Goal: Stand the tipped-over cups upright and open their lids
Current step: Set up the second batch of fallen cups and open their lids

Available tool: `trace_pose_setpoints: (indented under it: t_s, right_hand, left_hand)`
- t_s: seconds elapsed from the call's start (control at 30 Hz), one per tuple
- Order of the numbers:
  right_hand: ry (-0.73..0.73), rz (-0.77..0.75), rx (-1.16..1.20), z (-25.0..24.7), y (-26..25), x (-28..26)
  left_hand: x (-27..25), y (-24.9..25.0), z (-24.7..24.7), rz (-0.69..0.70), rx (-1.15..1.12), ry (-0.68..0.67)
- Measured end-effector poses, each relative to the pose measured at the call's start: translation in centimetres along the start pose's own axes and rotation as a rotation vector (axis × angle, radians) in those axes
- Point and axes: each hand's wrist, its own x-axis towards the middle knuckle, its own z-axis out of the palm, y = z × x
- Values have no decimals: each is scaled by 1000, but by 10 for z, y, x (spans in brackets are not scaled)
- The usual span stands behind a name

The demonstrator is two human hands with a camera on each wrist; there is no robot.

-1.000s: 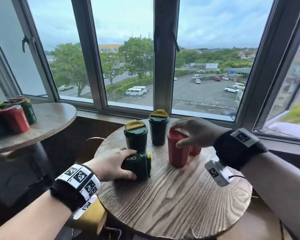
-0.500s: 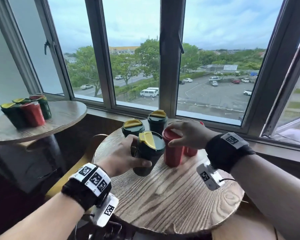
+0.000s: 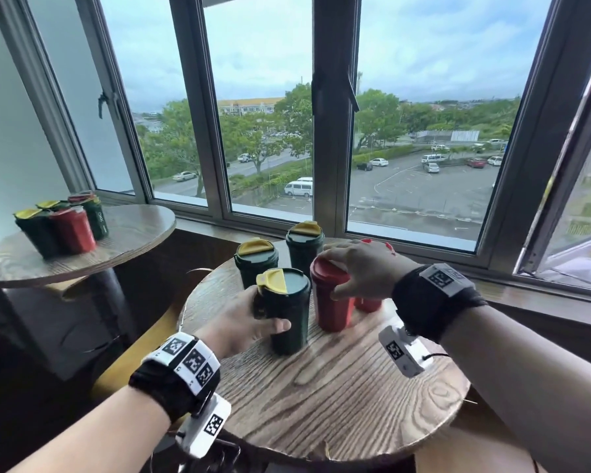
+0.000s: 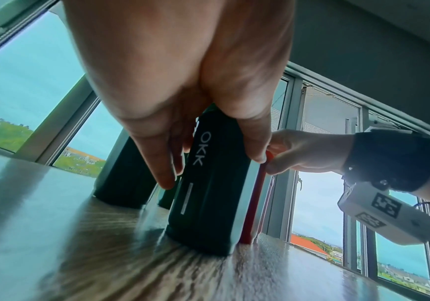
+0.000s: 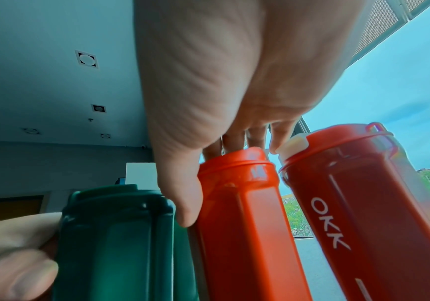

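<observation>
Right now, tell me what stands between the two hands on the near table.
In the head view, the left hand grips a green cup; the right hand holds a red cup. Only these cups stand between.

The left hand [image 4: 183,85] reaches down from above and grips a dark green cup [image 4: 208,193] that stands upright on the wooden bench [image 4: 80,254]. Fingers [image 4: 157,163] lie along the cup's left side and the thumb [image 4: 255,138] presses its right side. White letters reading OKK run down the cup's wall above a thin white line. Just right of the green cup, touching or nearly so, stands a red cup [image 4: 256,203], mostly hidden behind it. The right hand [image 4: 306,152], in a black wrist strap, holds the red cup near its top. Left of the green cup and behind it stands another dark cup [image 4: 123,179].
</observation>
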Motion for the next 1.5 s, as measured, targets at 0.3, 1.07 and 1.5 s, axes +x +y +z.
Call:
trace_pose_setpoints:
  t_s: [0.3,1.07,1.5]
  right_hand:
    - [39,-43,63,3,7,5]
    - [-157,244,-208,-26,-30,14]
    - [-36,356,-71,-28,-34,-10]
  left_hand:
    - [-12,26,-50,170,262,257]
    - [48,59,-62,562,878,-201]
    - [62,77,-51,454,829,-206]
